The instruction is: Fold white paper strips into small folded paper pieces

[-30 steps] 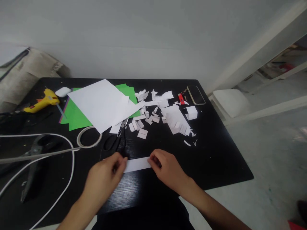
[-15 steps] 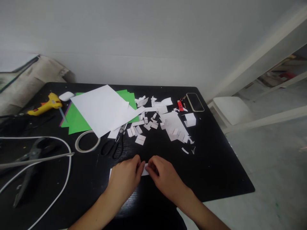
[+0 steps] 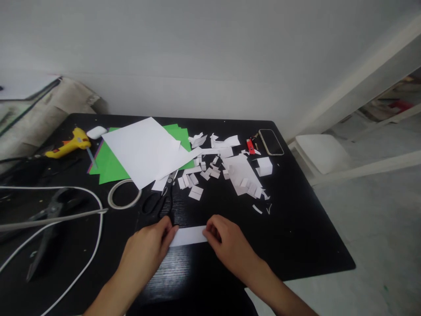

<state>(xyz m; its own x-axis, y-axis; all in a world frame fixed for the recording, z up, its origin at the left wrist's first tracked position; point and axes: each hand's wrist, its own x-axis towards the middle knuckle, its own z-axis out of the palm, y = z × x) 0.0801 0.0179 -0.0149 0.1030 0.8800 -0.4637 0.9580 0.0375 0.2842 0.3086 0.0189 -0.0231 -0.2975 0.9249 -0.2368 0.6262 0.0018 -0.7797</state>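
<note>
A narrow white paper strip lies across the near part of the black table, between my two hands. My left hand pinches its left end with thumb and fingers. At the right end, my right hand grips the strip the same way. The stretch between them looks flat, and both ends are hidden under my fingers. Just beyond my left hand are black-handled scissors. Several small folded paper pieces are scattered farther back.
White sheets lie over green paper. At left are a yellow glue gun, a tape roll, pliers and a white cable. A phone and red lighter sit at back right. A white stool stands beyond the edge.
My left hand has slid left along the strip, away from my right hand, uncovering more of the paper. My right hand stays at the right end. The view has shifted slightly.
</note>
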